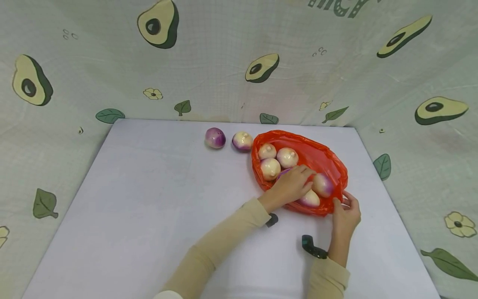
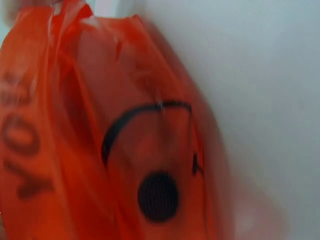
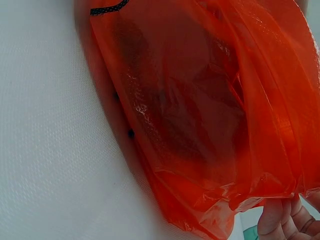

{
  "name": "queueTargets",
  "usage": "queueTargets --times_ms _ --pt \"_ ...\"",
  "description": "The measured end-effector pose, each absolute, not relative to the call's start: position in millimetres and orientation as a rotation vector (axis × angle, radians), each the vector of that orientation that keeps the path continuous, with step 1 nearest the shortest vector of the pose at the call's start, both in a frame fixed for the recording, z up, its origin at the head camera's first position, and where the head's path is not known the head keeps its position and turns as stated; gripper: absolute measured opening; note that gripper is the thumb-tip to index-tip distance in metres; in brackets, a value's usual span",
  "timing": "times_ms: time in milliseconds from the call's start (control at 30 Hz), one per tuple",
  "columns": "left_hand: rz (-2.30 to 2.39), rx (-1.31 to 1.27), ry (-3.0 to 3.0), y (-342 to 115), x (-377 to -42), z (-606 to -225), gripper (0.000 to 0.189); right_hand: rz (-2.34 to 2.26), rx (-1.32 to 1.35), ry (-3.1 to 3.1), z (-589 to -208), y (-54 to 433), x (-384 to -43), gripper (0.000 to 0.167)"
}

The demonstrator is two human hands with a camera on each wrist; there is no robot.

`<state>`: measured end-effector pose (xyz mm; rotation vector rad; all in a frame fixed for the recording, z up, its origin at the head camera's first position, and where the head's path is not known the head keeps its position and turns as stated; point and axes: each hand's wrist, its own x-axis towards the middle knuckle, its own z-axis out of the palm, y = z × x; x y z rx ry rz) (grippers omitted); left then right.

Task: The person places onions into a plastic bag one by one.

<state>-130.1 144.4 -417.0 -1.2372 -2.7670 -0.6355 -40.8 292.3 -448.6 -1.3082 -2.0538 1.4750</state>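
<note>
**Eight bulbs, one bag**

Six are seen in the bag, right of centre; two on the worktop, above centre. The bag's edge is pinched by the right grip; the hold of the left grip cannot be told.

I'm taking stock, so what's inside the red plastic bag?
The red plastic bag holds at least six round cream-and-purple bulbs, some partly covered. Anything fully under the left hand or deeper down can't be seen.

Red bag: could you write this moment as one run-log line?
left hand: in red bag, among round vegetables, grip unclear | right hand: holds bag's rim | outside bag: two purple-and-white vegetables
</note>
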Motion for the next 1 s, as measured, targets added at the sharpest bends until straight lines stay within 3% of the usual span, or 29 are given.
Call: queueTargets --times_ms 767,933,1000 --pt "-0.857 -1.025 -2.65 90.6 -159.2 -412.7 0.026 1.446 -1.276 -2.089 -447.4 290.6 -39.6 0.04" --pt "-0.903 -1.007 -2.608 77.7 -165.9 -413.1 0.024 1.476 -1.286 -2.037 -486.6 317.5 -48.9 0.037" --pt "-0.919 -1.003 -2.583 72.1 -168.2 -414.4 0.024 1.468 -1.294 -2.049 -486.1 317.5 -49.2 0.037"
